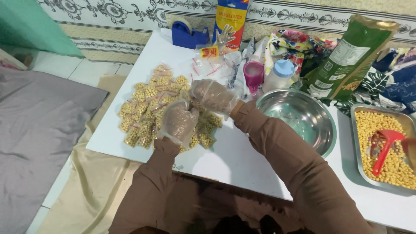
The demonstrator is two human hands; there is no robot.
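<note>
Left hand in a clear plastic glove, fingers curled loosely, resting on the heap of small clear zip bags filled with pale yellow chickpeas; whether it grips one is unclear. Right hand, also gloved, half-closed just beside it, fingertips meeting the left's over a bag. Heap lies on the white tabletop. Looks like sealing or stacking a filled bag; next move calls for pressing the red strip shut. Empty steel bowl near; steel tray of chickpeas with a red scoop farther right.
</note>
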